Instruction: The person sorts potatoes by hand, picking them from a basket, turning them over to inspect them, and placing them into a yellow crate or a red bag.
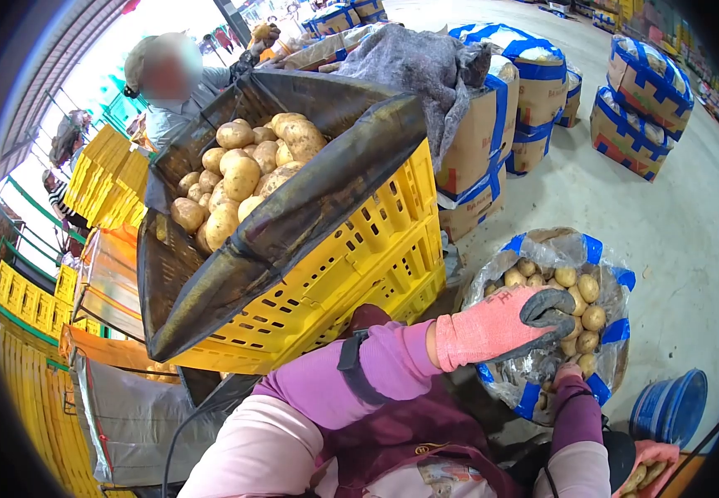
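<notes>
My left hand (pixel 504 324), in a pink glove with grey fingers, hangs over the round, plastic-lined container (pixel 616 332) edged with blue tape. Its fingers are curled together; what they hold, if anything, is hidden. Potatoes (pixel 593 318) lie in that container beside and under the glove. My right hand (pixel 568 373) is at the container's near side, by the plastic and the lowest potatoes, its fingers hidden. To the left, a dark-lined yellow crate (pixel 351 249) is heaped with more potatoes (pixel 240 176).
Behind the crate stands a person (pixel 168 108), with a grey cloth (pixel 413 75) to the right. Taped cartons (pixel 471 141) stand behind the container. A blue bucket (pixel 670 407) is at the lower right, near a pink bag of potatoes (pixel 651 465). Yellow crates (pixel 106 178) are stacked at left.
</notes>
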